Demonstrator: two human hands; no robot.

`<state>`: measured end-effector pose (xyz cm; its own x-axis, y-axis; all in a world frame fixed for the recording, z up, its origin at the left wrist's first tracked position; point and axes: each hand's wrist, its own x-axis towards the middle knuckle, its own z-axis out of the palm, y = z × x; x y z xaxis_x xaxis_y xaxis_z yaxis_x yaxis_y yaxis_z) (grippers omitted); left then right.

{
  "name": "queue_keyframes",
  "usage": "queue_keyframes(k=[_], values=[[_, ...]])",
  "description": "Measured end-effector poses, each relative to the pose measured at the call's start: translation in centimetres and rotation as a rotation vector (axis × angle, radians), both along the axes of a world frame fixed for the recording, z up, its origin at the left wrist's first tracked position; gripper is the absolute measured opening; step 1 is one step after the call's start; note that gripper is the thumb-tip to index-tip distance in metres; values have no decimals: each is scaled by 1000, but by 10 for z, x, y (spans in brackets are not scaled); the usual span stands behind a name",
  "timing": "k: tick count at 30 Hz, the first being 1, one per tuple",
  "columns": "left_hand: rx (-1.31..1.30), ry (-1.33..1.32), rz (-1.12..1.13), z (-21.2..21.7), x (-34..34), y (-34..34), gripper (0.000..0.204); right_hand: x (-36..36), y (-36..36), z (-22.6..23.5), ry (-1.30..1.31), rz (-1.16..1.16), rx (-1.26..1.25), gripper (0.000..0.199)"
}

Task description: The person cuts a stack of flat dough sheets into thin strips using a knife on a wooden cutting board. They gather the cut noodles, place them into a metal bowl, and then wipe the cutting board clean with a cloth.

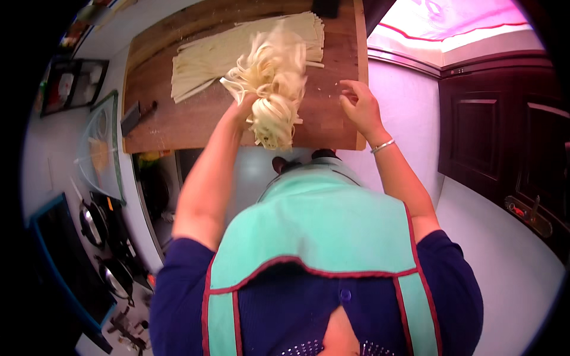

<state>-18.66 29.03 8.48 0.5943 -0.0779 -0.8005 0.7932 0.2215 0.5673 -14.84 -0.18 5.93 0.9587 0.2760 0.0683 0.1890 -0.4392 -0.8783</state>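
Observation:
A thick bunch of pale, flat noodles (276, 113) is gripped in my left hand (246, 107), above the near part of the wooden board (172, 130). Its loops hang over my fingers, hiding most of them, and the upper strands are blurred by motion. Behind the bunch, a wide layer of cut noodles (205, 59) lies flat on the board. My right hand (362, 107) is over the board's right edge, apart from the noodles. Its fingers are slightly curled and spread, with nothing in them.
On the board's left side lies a cleaver (138, 117). A dark object (325, 8) sits at the far edge. Further left are a green-rimmed clear cover (101, 148) and a stove with pans (95, 222). A dark wooden door (481, 130) stands on the right.

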Motion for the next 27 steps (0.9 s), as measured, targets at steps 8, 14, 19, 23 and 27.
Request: queue_keyframes(k=[8,14,19,23,27], values=[[-58,-284,94,34,17,-7,35,19,-2,39,-32,109,3,20],[-203,-323,190,52,-2,21,29,27,26,85,214,354,151,24],[-262,-517,291,81,-21,21,33,9,67,117,261,587,267,32],[-386,-647,281,125,-36,20,42,6,120,123,-80,670,257,46],[-230,-837,231,149,-53,22,44,-6,147,140,-28,793,315,60]])
